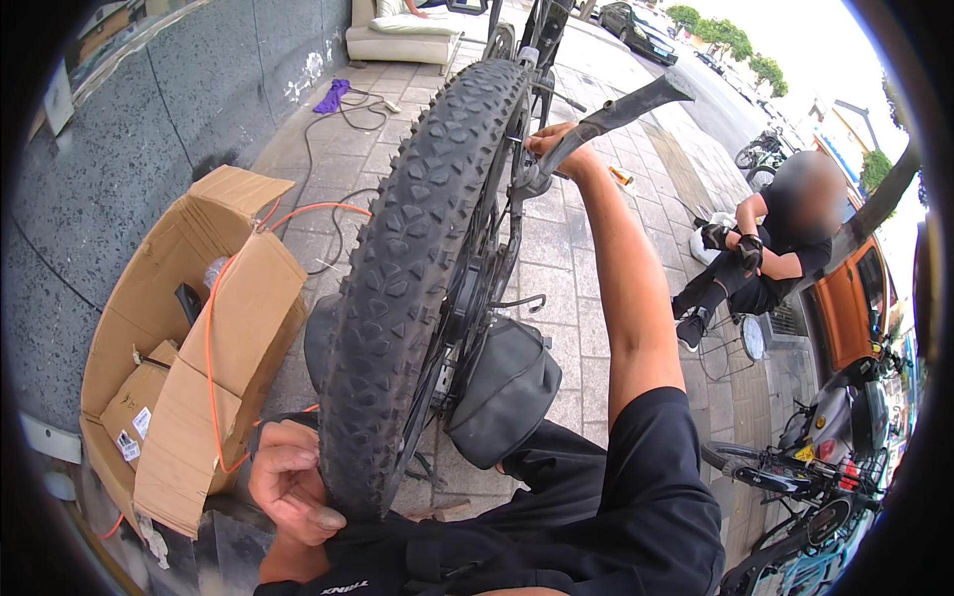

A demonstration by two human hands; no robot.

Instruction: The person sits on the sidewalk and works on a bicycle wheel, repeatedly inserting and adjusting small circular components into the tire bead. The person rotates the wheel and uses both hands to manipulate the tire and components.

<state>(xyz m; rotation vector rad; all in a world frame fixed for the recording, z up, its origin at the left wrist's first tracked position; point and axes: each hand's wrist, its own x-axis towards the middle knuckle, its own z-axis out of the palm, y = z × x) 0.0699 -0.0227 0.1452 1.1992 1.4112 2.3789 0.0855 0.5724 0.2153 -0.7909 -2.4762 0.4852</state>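
A bicycle wheel with a knobbly black tyre [427, 199] stands upright right before me, its hub and spokes partly hidden on the right side. Low on the tyre's left side is my left hand [290, 482], fingers curled in and thumb against or close to the rubber; whatever it may hold is hidden. My right arm stretches forward past the wheel. At its end my right hand [558, 149] is closed beside the wheel's far right side, pinching something too small to make out. A black flat-ended bar [631, 111] crosses in front of that wrist.
An open cardboard box [224, 372] stands left, with an orange hose [211, 348] over it. Below the hub is a dark grey rounded object [505, 392]. A seated person [770, 238] is at right, near parked two-wheelers [825, 447]. A pale sofa [402, 45] stands by the wall.
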